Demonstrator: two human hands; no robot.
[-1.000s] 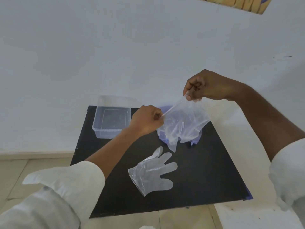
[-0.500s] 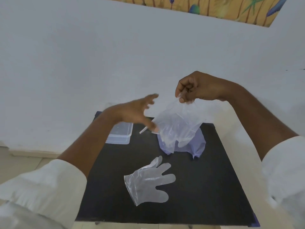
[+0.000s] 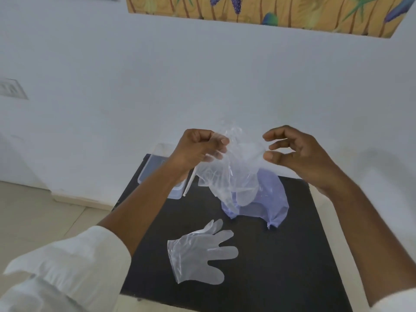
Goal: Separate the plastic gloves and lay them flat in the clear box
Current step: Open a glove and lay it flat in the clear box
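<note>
1. The left hand (image 3: pixel 198 147) is up in the air over the far half of the square black table top (image 3: pixel 281 255), curled into a loose fist and pinching the top edge of a crumpled, see-through plastic glove (image 3: pixel 234 172) between thumb and fingers.
2. That glove hangs down from the pinch, all bunched up, with its lower end dangling just in front of a pale purple plastic bag (image 3: pixel 270 199) that sits puffed up on the table.
3. The right hand (image 3: pixel 299 154) is at about the same height, just to the right of the hanging glove, with its fingers curved and spread apart. The thumb tip looks like it's right at the plastic's edge, but I honestly can't tell if it's touching, and it's not gripping anything.
4. A second clear plastic glove (image 3: pixel 200 253) lies flat on the table nearer the camera, fingers fanned out toward the right, well apart from the bag.
5. The clear rectangular plastic box (image 3: pixel 155 170) sits at the far left corner of the table, mostly hidden behind the left forearm. From what shows, I can't tell what's in it.
6. White sleeves (image 3: pixel 74 266) are pushed back on both arms.
</note>
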